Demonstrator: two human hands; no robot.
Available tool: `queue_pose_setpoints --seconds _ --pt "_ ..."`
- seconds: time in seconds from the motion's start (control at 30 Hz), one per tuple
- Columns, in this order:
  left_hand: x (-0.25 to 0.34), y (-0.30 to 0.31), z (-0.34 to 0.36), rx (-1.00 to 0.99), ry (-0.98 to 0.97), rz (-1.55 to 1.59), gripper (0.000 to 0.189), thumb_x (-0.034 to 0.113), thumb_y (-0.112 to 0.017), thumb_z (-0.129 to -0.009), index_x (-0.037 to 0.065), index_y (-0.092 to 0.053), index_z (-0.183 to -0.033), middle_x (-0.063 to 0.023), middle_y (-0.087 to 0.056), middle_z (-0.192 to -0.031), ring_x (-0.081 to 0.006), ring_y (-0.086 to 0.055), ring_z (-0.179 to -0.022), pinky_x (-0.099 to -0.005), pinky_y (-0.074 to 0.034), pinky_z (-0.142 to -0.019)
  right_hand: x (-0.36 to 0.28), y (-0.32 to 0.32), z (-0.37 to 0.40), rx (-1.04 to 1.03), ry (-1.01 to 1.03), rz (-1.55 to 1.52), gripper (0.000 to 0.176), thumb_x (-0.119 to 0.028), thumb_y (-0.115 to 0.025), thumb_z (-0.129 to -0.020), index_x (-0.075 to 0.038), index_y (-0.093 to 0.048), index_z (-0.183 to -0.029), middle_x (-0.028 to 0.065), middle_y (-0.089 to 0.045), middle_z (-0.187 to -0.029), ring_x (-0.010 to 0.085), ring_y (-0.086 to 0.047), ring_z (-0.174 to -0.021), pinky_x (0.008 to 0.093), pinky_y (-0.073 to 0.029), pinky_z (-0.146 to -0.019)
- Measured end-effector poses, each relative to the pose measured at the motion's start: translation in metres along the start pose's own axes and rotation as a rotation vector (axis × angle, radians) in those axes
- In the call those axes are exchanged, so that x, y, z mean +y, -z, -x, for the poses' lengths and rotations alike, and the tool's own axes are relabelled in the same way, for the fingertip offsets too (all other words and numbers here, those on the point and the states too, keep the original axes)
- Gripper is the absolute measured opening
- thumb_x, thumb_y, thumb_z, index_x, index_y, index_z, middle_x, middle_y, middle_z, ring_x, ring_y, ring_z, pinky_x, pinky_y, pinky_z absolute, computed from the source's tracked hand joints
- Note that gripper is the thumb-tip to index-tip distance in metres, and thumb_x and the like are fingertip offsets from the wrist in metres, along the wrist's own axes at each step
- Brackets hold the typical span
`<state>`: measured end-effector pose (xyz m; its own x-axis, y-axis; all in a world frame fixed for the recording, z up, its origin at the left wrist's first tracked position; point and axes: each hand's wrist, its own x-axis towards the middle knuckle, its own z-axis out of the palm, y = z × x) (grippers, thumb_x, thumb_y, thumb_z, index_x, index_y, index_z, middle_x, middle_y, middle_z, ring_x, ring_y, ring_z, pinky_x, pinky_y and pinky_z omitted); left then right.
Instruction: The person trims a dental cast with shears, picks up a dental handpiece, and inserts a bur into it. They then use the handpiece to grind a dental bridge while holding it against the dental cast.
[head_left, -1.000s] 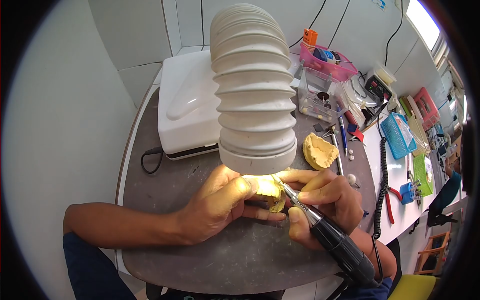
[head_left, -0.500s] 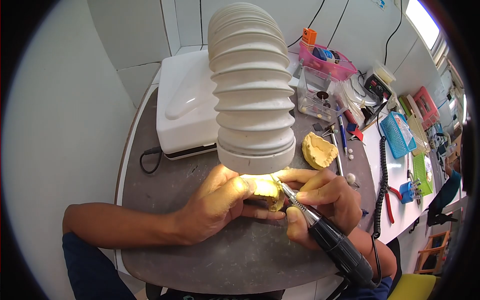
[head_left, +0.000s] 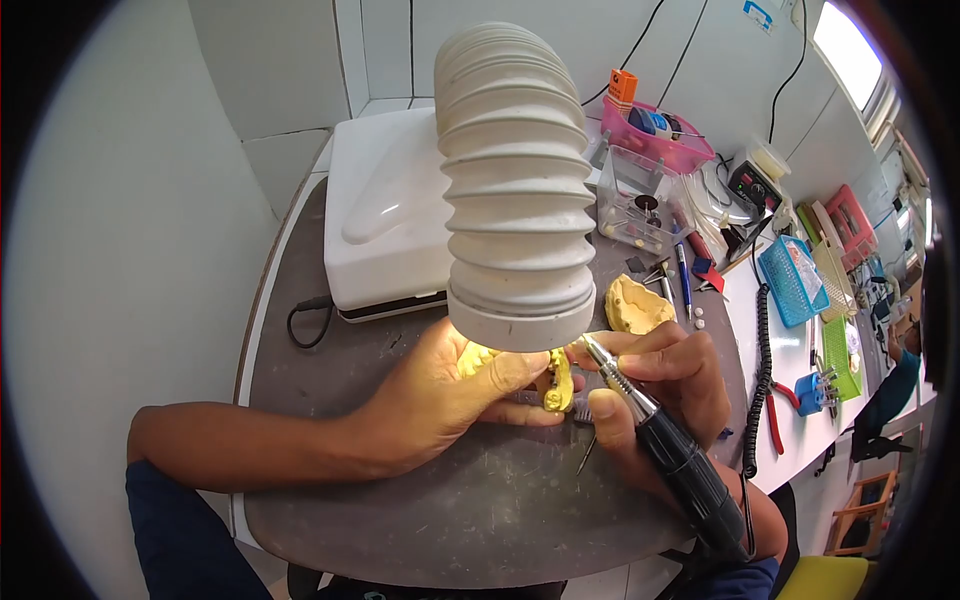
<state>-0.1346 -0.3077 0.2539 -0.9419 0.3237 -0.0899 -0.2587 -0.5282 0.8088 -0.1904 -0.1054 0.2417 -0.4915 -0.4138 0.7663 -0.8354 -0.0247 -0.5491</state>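
Observation:
Under the rim of a ribbed white hose (head_left: 520,200), my left hand (head_left: 450,395) grips a yellow dental cast (head_left: 557,388), lit brightly. The hose and my fingers hide part of the cast. My right hand (head_left: 665,390) holds a black and silver handpiece (head_left: 685,475) like a pen. The handpiece's tip lies close to the cast's right side; whether they touch I cannot tell. Another yellow cast (head_left: 637,305) rests on the grey worktop (head_left: 400,530) beyond my right hand. A thin metal bur (head_left: 586,456) shows below the held cast.
A white machine housing (head_left: 385,220) stands behind my left hand. At the back right are a clear box (head_left: 640,195), a pink basket (head_left: 660,145) and a blue basket (head_left: 793,280). A coiled black cord (head_left: 760,390) and red pliers (head_left: 775,420) lie right. Part of a person shows far right.
My left hand has turned the cast, so a different side faces up. My right hand and the handpiece have shifted slightly right. The view has moved a little.

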Motion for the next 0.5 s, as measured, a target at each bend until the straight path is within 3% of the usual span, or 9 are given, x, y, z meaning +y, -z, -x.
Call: queue_pose_setpoints --seconds 0.23,0.5 --pt "-0.0019 0.0014 0.0022 0.061 -0.044 -0.186 0.036 0.008 -0.061 -0.097 0.000 -0.046 -0.129 -0.0083 -0.060 -0.116 -0.0152 -0.063 -0.102 -0.0299 -0.058 -0.086 -0.0004 -0.0014 -0.0019 0.026 -0.030 0.010 0.035 -0.001 -0.081 -0.072 0.004 -0.054 -0.095 0.0168 -0.065 -0.081 0.0279 -0.073 -0.081 0.0297 -0.055 -0.069" --pt "-0.0013 0.0013 0.0054 0.062 -0.060 -0.296 0.045 0.014 -0.068 -0.094 0.001 -0.045 -0.130 -0.0067 -0.059 -0.119 -0.0121 -0.058 -0.109 -0.0283 -0.052 -0.092 -0.0049 -0.0094 -0.0043 -0.010 -0.018 0.083 0.030 -0.003 -0.080 -0.070 0.002 -0.057 -0.089 0.0168 -0.067 -0.077 0.0255 -0.073 -0.077 0.0272 -0.054 -0.064"
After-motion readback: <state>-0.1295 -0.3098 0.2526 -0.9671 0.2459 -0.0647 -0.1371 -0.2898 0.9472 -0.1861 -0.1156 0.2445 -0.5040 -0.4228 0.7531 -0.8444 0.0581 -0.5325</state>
